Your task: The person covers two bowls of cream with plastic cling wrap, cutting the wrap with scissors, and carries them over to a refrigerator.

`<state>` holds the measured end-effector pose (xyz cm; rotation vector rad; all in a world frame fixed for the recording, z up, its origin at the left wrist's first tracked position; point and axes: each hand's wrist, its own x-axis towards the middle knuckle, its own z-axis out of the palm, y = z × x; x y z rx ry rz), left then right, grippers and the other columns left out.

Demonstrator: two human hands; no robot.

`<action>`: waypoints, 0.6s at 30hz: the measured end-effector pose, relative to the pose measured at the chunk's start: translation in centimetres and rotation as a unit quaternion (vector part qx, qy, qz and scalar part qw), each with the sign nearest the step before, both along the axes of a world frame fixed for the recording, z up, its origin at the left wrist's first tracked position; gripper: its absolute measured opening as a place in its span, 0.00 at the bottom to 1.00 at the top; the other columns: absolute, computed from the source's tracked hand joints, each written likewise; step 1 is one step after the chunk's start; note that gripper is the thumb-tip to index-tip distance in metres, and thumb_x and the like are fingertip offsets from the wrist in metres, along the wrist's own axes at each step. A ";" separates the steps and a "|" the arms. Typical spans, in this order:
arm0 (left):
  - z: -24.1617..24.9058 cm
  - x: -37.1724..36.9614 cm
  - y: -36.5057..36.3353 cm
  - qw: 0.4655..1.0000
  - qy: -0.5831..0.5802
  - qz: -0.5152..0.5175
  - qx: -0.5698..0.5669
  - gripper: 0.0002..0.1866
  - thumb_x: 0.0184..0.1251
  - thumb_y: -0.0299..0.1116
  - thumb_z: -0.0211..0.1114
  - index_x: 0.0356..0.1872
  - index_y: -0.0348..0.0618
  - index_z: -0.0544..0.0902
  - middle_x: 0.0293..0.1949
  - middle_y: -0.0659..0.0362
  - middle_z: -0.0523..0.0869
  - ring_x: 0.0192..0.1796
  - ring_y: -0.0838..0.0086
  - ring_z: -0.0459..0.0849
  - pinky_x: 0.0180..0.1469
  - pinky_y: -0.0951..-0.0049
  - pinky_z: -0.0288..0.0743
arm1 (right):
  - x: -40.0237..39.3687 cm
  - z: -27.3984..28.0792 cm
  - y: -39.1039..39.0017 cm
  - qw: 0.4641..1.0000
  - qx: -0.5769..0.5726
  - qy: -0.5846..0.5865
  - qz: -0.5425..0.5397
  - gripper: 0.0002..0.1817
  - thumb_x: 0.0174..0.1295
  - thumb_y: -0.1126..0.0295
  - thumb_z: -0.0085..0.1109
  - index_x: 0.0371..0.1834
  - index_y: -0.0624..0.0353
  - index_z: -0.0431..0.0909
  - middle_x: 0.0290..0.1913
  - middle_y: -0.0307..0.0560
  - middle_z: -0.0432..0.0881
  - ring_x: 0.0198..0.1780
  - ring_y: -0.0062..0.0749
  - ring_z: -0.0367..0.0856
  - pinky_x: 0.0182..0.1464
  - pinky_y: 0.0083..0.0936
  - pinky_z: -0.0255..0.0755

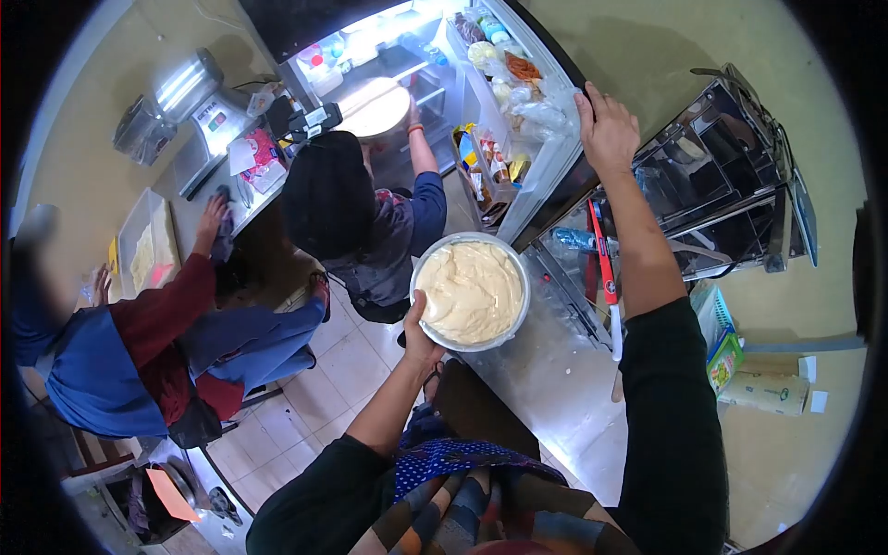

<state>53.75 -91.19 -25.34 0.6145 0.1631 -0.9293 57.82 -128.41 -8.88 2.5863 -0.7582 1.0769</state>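
My left hand (421, 335) grips the near left side of a round bowl (476, 348), thumb over the rim. Pale, thick, creamy batter (470, 291) with a swirled surface fills it almost to the top. My right hand (608, 129) is curled over the outer edge of the open refrigerator door (538, 205); some of its fingertips are hidden. In front of me a co-worker in a black head covering (326, 196) reaches into the lit refrigerator (356, 69), a hand at a large round pale container (375, 106) there.
Bags and packets (523, 92) fill the door shelves. On the left, a seated person (162, 324) works beside a plastic tub (171, 231) and a stand mixer (190, 92). A metal-framed glass case (731, 148) and a red-and-white stick-like tool (606, 268) are on the right.
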 end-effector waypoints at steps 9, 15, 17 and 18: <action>-3.4 2.5 -5.0 0.999 0.019 0.034 -0.024 0.39 0.65 0.61 0.49 0.68 0.43 0.61 0.66 0.49 0.66 0.66 0.53 0.67 0.67 0.52 0.61 | -0.2 -0.5 -2.1 1.000 -0.015 -0.023 0.005 0.25 0.64 0.44 0.47 0.50 0.50 0.81 0.44 0.50 0.83 0.48 0.39 0.80 0.49 0.32 0.67; -4.4 3.9 -6.9 0.994 0.039 0.070 -0.073 0.37 0.66 0.58 0.51 0.68 0.41 0.61 0.67 0.50 0.66 0.66 0.54 0.67 0.67 0.54 0.61 | 0.0 -0.6 -2.2 0.999 -0.028 -0.037 0.012 0.26 0.63 0.43 0.47 0.49 0.50 0.82 0.43 0.50 0.84 0.46 0.38 0.80 0.48 0.32 0.67; -4.4 4.3 -7.6 0.995 0.026 0.078 -0.065 0.38 0.66 0.58 0.52 0.68 0.40 0.60 0.66 0.50 0.67 0.66 0.55 0.67 0.67 0.55 0.62 | 0.0 -0.8 -2.4 0.999 -0.028 -0.036 0.012 0.26 0.63 0.43 0.47 0.49 0.50 0.82 0.43 0.50 0.84 0.46 0.38 0.81 0.47 0.32 0.67; -4.3 4.4 -7.8 0.994 0.012 0.087 -0.057 0.39 0.65 0.59 0.52 0.68 0.39 0.60 0.66 0.49 0.67 0.66 0.56 0.68 0.67 0.57 0.62 | 0.1 -0.9 -2.5 0.998 -0.040 -0.044 0.015 0.26 0.63 0.43 0.48 0.49 0.50 0.82 0.41 0.49 0.84 0.45 0.38 0.81 0.47 0.32 0.67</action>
